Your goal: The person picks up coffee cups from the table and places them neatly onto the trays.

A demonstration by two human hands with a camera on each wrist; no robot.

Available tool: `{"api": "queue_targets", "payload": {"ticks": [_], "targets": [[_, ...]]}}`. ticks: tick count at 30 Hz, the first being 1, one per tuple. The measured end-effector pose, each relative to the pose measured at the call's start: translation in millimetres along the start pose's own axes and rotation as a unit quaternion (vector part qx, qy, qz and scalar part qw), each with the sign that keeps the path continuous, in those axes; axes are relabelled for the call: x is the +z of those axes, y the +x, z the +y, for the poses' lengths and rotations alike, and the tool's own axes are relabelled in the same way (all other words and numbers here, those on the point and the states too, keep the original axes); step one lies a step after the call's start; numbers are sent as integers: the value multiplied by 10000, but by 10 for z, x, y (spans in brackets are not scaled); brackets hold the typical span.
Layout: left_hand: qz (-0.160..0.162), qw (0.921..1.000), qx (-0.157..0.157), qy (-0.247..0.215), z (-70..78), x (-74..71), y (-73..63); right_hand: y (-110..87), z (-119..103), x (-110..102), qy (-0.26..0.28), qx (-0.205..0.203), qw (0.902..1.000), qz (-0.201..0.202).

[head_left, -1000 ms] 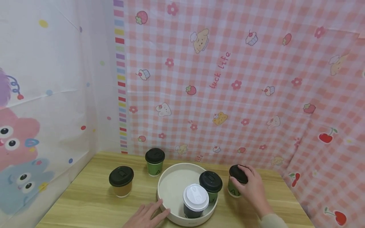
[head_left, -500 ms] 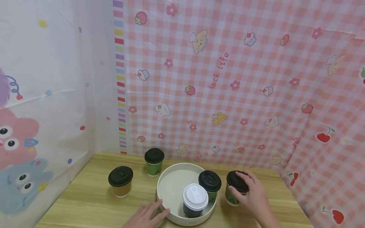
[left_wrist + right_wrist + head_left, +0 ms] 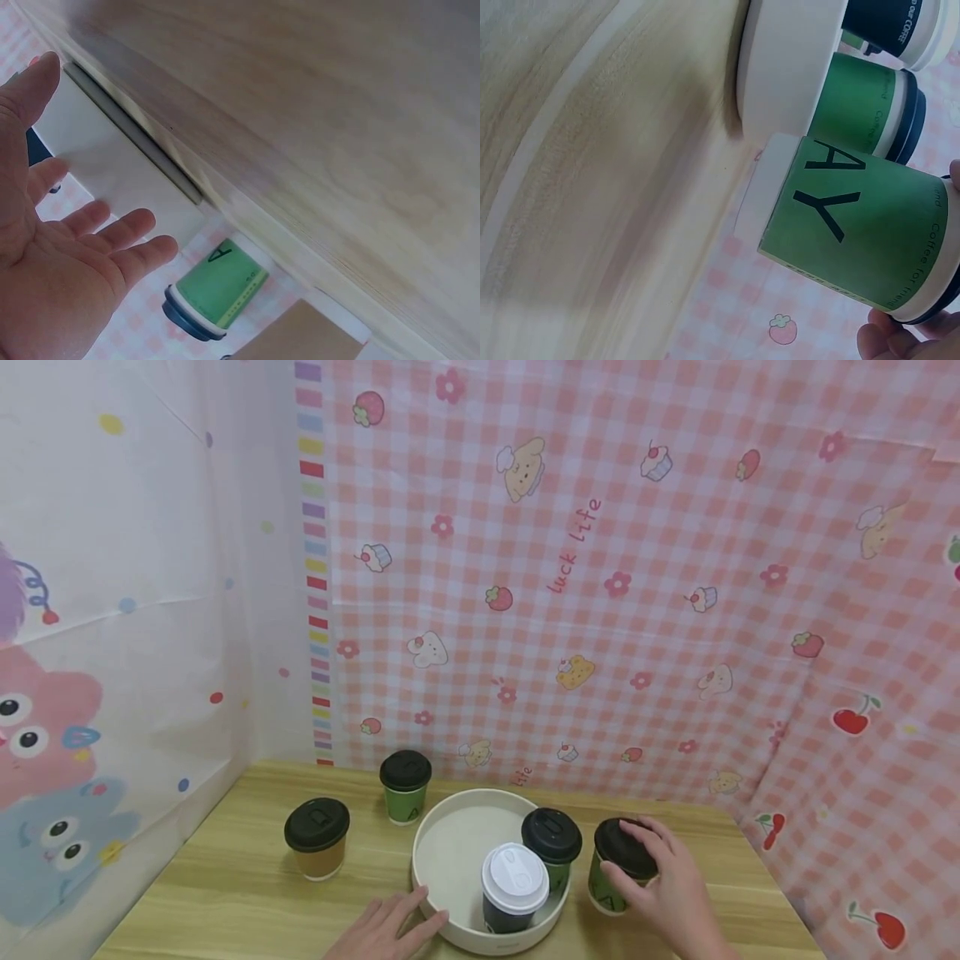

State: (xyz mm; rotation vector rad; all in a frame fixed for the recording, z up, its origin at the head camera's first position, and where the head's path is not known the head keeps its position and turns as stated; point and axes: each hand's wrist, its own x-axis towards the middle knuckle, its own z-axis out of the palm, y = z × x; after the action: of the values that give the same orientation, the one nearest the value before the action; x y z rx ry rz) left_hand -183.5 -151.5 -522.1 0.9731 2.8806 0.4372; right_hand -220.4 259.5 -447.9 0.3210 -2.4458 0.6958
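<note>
My right hand (image 3: 667, 889) grips a green paper coffee cup (image 3: 606, 889) by its black lid (image 3: 625, 847), to the right of a round white tray (image 3: 450, 927). In the right wrist view this green cup (image 3: 855, 225) leans; I cannot tell if its base touches the table. Inside the tray stand a dark cup with a white lid (image 3: 514, 885) and another green cup with a black lid (image 3: 553, 843). My left hand (image 3: 386, 931) touches the tray's left rim with extended fingers, which spread beside the tray wall (image 3: 127, 165) in the left wrist view.
On the wooden table (image 3: 225, 893), a brown cup with a black lid (image 3: 318, 839) stands at the left. Behind it, a third green cup (image 3: 406, 787) stands near the back edge. Patterned cloth (image 3: 525, 635) hangs behind and at both sides.
The right hand has brought the green cup nearer to the front and slightly left, toward the tray. The left hand and the other cups stay where they were.
</note>
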Motion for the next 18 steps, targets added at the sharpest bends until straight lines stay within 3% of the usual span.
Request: {"api": "queue_targets", "payload": {"ticks": [12,14,18], "targets": [[-20,9993,155,340,36,-21,43,-153,-75,-81,37,178,9995,-264],[133,9983,253,508,54,-16,36,-186,-65,-79,17,140,9995,-274],[729,9901,544,1066,99,11,4,-264,-26,-54,-142,-25,9998,-166]]}}
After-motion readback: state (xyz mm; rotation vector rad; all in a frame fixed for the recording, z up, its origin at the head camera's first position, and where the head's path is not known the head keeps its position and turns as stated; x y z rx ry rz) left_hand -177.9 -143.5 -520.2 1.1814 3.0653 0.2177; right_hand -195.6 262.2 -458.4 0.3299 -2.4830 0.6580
